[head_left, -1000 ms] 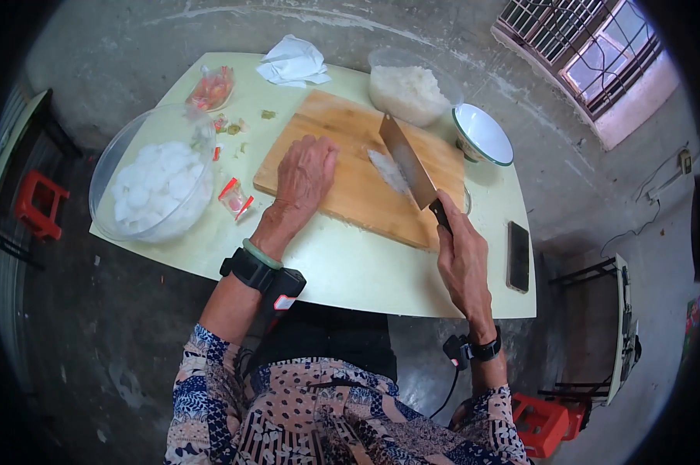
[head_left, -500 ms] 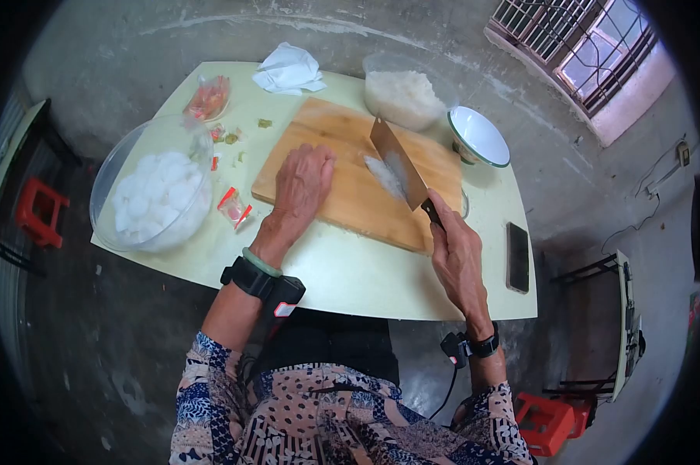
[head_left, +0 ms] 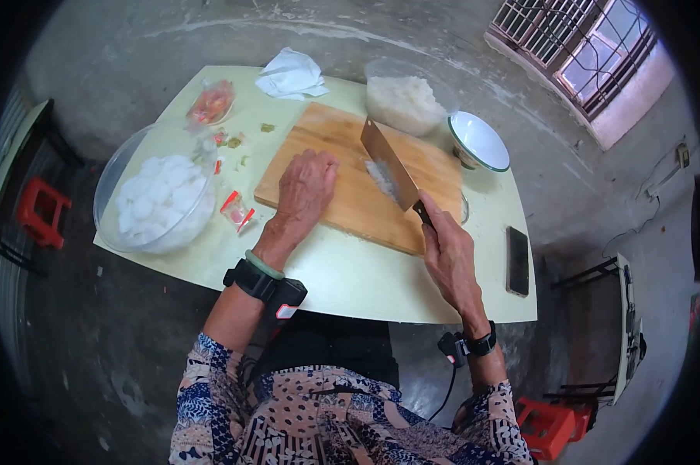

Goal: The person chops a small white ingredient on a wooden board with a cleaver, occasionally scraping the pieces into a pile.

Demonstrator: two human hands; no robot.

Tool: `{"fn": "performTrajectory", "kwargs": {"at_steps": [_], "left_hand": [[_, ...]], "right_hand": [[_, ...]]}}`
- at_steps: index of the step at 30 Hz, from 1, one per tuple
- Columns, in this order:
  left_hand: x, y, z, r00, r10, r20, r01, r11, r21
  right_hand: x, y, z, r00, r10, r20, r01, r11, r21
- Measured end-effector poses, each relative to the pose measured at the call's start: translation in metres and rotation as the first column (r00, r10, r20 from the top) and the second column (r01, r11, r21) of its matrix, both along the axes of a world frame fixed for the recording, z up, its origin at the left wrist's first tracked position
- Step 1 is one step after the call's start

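Note:
My right hand is wrapped round the black handle of a cleaver, whose broad blade slants over the wooden cutting board. Translucent white chopped pieces lie on the board along the left side of the blade, which partly hides what is beyond it. On the board's left part rests my left hand, its fingers curled in and apart from the chopped pieces. Nothing shows in that hand.
A clear bowl of white round pieces stands left. Behind the board are a tub of pale shreds and a white cloth. An enamel bowl and phone lie right. Small red-edged packets lie left of the board.
The cleaver and my right hand have shifted a little to the left, over the chopped pieces. My left hand stays in nearly the same place on the board.

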State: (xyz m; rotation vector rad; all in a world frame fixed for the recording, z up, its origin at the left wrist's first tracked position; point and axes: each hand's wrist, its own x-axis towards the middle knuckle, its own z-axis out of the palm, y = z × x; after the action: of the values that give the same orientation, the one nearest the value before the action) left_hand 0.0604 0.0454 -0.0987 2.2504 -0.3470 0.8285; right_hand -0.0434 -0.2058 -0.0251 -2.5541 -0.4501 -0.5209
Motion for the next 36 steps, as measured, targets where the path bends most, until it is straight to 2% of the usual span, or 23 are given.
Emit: {"fn": "performTrajectory", "kwargs": {"at_steps": [1, 2, 5, 10, 11, 13, 20, 22, 26, 28, 32, 34, 36], "left_hand": [[0.001, 0.001, 0.0, 1.0, -0.003, 0.01, 0.003, 1.0, 0.002], [0.001, 0.001, 0.0, 1.0, 0.003, 0.006, -0.003, 1.0, 0.003], [0.0, 0.0, -0.002, 1.0, 0.01, 0.003, -0.01, 1.0, 0.008], [0.0, 0.0, -0.003, 1.0, -0.008, -0.003, 0.008, 1.0, -0.007], [0.0, 0.0, -0.004, 1.0, -0.001, 0.006, 0.001, 1.0, 0.006], [-0.001, 0.001, -0.003, 1.0, 0.008, 0.009, -0.008, 1.0, 0.019], [0.0, 0.002, -0.002, 1.0, 0.01, -0.003, -0.01, 1.0, 0.026], [0.001, 0.001, -0.002, 1.0, 0.007, 0.002, -0.007, 1.0, 0.026], [0.002, 0.0, -0.002, 1.0, 0.004, -0.003, -0.004, 1.0, 0.022], [0.003, 0.002, 0.0, 1.0, 0.009, 0.023, -0.009, 1.0, -0.007], [-0.001, -0.001, 0.001, 1.0, 0.008, -0.003, -0.008, 1.0, 0.008], [0.0, 0.0, 0.003, 1.0, 0.008, -0.008, -0.007, 1.0, 0.018], [-0.001, 0.002, 0.003, 1.0, 0.009, -0.004, -0.009, 1.0, 0.003]], "right_hand": [[0.002, 0.001, 0.002, 0.997, -0.023, -0.069, 0.019, 0.998, -0.057], [0.003, 0.0, 0.003, 0.998, -0.024, -0.061, 0.021, 0.998, -0.056], [0.007, -0.004, 0.005, 0.998, 0.025, -0.061, -0.025, 1.0, -0.005], [0.006, -0.006, 0.014, 0.978, 0.061, -0.202, -0.032, 0.989, 0.147], [0.007, -0.006, 0.013, 0.977, 0.062, -0.205, -0.032, 0.989, 0.147], [0.007, -0.007, 0.009, 0.994, 0.047, -0.104, -0.041, 0.998, 0.055], [0.008, -0.003, 0.013, 0.981, 0.03, -0.191, -0.018, 0.998, 0.063], [0.007, -0.001, 0.01, 0.993, 0.06, -0.104, -0.053, 0.996, 0.073], [0.01, 0.0, 0.007, 0.991, 0.097, -0.094, -0.095, 0.995, 0.021], [0.01, 0.0, 0.005, 0.994, 0.113, 0.007, -0.113, 0.993, 0.04], [0.007, 0.0, 0.006, 0.997, 0.081, -0.011, -0.081, 0.997, 0.011], [0.007, 0.001, 0.01, 0.991, 0.024, -0.13, -0.03, 0.999, -0.042], [0.003, 0.001, 0.012, 0.992, 0.028, -0.121, -0.028, 1.0, 0.001]]}}
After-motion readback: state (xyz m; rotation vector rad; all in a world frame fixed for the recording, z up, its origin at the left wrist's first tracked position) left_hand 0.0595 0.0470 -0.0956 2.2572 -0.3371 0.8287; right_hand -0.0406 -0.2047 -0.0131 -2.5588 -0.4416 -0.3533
